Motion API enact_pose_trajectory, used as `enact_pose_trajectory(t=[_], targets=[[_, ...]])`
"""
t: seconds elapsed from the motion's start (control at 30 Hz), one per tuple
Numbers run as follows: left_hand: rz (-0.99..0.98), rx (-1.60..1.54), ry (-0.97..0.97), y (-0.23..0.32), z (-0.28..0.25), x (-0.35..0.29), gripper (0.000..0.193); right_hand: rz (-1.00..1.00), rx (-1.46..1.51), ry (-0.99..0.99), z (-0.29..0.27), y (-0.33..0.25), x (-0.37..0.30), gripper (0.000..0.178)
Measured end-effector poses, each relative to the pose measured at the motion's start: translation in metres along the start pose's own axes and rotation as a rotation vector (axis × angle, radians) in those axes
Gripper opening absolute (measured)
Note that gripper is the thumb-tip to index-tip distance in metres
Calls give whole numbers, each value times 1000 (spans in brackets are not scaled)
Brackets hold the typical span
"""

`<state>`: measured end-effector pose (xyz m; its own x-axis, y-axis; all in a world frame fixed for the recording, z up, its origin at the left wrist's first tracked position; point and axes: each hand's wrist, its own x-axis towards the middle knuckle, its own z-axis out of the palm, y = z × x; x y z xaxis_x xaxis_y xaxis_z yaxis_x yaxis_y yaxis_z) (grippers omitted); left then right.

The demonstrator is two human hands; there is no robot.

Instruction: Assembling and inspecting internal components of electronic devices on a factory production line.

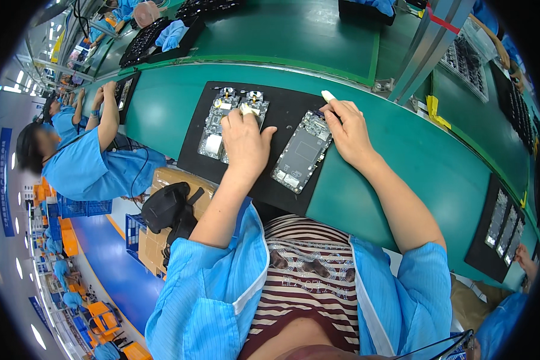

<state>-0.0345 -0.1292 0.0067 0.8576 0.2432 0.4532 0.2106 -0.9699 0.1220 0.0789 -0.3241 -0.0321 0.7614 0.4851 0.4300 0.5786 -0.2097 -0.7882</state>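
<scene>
A black mat (pixel 276 135) carries several phone-sized circuit boards. Two narrow boards stand side by side at its left, the outer left board (pixel 212 129) in plain sight. My left hand (pixel 246 144) lies over the inner left board (pixel 255 105), fingers reaching onto it and thumb spread aside; it covers the lower part. One finger wears a pale finger cot. At the mat's right, a wider board assembly (pixel 303 153) with a dark flat panel lies tilted. My right hand (pixel 349 129) is closed at its upper right corner, thumb and fingers at the edge, another pale-cotted fingertip pointing outward.
The green bench (pixel 402 186) curves around the mat. Farther right lies another mat (pixel 483 252) with several boards. A metal post (pixel 429 51) rises behind the bench. A cardboard box (pixel 156 240) with a black bag stands lower left. A co-worker (pixel 84 156) works at left.
</scene>
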Motion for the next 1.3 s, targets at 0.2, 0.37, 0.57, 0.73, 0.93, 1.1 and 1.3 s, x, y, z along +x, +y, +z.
enact_pose_trajectory(t=[0.2, 0.37, 0.57, 0.73, 0.93, 1.1, 1.3], targets=[[12, 131, -100, -10, -9, 10, 20, -71, -116, 57, -7, -11, 3, 27], [-47, 36, -101, -11, -42, 25, 17, -112, 182, 101, -13, -17, 4, 32], [-177, -711, -405, 8, -66, 14, 21, 216, 839, -321, -9, -30, 11, 36], [-261, -1103, -589, 20, -58, 7, 15, 656, 1178, -615, -25, -40, 10, 32], [-268, -1173, -602, 18, -52, 3, 12, 593, 1288, -651, -27, -33, 15, 34], [-273, -1098, -531, 18, -51, 1, 11, 593, 1327, -627, -24, -28, 14, 36], [-244, -1048, -432, 13, -42, -5, 9, 615, 1310, -604, -24, -29, 14, 36]])
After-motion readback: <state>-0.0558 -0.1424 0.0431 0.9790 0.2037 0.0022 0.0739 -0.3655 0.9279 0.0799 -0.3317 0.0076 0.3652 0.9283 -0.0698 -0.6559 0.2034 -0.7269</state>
